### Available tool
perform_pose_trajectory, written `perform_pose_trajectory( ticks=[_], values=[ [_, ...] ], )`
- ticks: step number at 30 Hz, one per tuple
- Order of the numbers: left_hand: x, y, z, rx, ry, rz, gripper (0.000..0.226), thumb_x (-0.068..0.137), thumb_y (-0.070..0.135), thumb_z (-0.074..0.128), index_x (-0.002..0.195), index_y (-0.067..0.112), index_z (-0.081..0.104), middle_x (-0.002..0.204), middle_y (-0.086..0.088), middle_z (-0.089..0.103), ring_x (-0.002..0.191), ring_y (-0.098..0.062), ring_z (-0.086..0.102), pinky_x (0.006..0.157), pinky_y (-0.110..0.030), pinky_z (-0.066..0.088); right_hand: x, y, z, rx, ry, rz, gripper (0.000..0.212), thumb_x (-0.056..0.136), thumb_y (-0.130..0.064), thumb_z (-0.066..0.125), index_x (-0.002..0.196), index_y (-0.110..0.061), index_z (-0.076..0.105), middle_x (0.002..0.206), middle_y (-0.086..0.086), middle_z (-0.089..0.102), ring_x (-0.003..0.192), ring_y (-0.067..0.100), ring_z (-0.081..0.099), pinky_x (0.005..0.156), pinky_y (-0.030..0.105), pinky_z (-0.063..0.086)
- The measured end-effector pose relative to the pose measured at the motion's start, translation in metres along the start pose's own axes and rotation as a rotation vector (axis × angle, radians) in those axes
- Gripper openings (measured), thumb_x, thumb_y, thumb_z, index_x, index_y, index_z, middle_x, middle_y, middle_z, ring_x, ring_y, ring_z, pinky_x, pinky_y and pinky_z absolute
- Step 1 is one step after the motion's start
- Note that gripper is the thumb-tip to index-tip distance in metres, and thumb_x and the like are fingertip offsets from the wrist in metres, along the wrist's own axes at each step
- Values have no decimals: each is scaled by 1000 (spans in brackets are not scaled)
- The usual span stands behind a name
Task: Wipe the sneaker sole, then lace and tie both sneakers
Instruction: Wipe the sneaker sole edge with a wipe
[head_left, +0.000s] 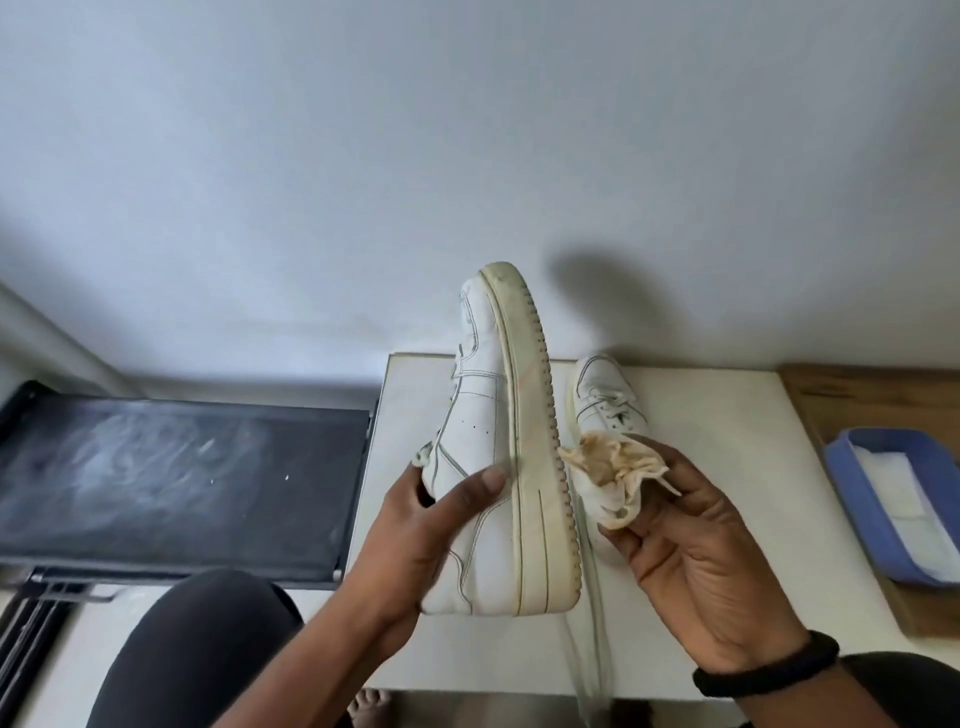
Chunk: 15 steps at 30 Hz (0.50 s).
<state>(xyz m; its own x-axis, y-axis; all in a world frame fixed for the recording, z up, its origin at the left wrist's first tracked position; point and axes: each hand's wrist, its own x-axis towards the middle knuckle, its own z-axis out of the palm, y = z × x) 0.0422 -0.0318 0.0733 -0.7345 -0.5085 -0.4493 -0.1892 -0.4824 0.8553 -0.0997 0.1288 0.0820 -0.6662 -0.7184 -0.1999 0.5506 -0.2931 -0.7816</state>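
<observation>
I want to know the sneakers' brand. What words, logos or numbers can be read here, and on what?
None can be read. The held sneaker shows only stitching and small holes; the other sneaker, the stained wipe and the blue tray show no lettering.

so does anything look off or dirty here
Yes. The sole of the sneaker gripped by the left hand is yellowed, with a faint orange streak. The wipe pinched in the right hand is stained brown. A loose lace trails off the front edge of the table.
</observation>
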Motion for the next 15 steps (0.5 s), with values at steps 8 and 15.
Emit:
perform_pose_trajectory(
  ticks=[8, 15],
  values=[
    [4, -11, 5, 41, 34, -25, 52, 78, 40, 79, 125, 22, 67, 115, -4, 79, 107, -26, 76, 100, -56, 56, -3, 12, -7, -1087, -1, -571, 15, 84, -4, 73, 95, -14, 76, 92, -5, 73, 89, 17, 70, 77, 31, 58],
    [5, -12, 6, 76, 88, -15, 47, 79, 33, 87, 121, 21, 67, 108, -3, 81, 100, -25, 78, 90, -46, 61, -3, 15, -12, -1382, -163, -617, 22, 86, -16, 71, 106, -11, 76, 103, -5, 64, 93, 9, 64, 79, 27, 55]
  ],
)
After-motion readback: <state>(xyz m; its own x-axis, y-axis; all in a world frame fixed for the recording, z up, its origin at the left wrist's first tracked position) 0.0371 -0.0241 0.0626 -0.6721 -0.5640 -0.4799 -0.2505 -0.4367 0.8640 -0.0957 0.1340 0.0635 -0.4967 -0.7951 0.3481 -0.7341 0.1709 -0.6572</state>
